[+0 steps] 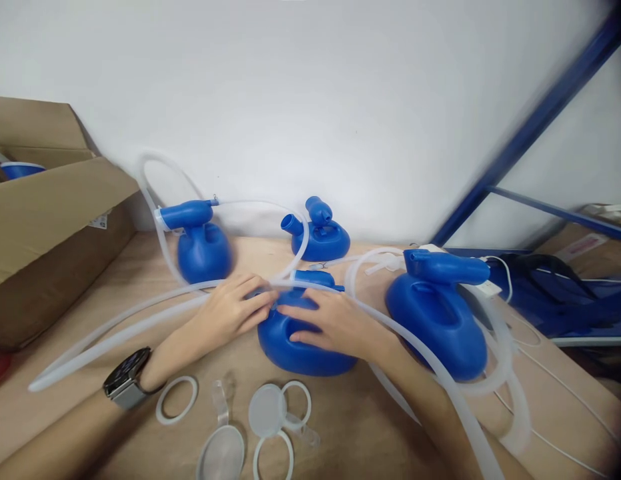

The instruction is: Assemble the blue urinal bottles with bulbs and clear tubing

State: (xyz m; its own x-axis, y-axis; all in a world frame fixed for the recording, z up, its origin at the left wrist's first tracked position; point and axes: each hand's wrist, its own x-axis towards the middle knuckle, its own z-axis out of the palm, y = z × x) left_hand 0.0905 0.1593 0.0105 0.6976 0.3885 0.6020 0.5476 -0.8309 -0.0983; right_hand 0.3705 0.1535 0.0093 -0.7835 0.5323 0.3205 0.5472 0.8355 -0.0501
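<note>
A blue plastic urinal bottle (310,357) lies in front of me on the table. My left hand (237,305) is closed at its upper left end, around the neck; the fingers hide the mouth and any small part there. Across the bottle's top, my right hand (333,320) grips its body with the fingers partly spread, steadying it. A translucent hose (190,303) runs past both hands and loops to the left. Near my left wrist lies a white ring (177,400). Translucent round caps with straps, one a flat disc (267,410), lie close to me beside more rings (296,403).
More blue urinal bottles stand around: one at left (205,253), one against the wall (323,243), a larger-looking one at right (440,327). An open cardboard box (55,227) is at far left. Blue metal shelving (530,127) and thin white cables (550,443) are on the right.
</note>
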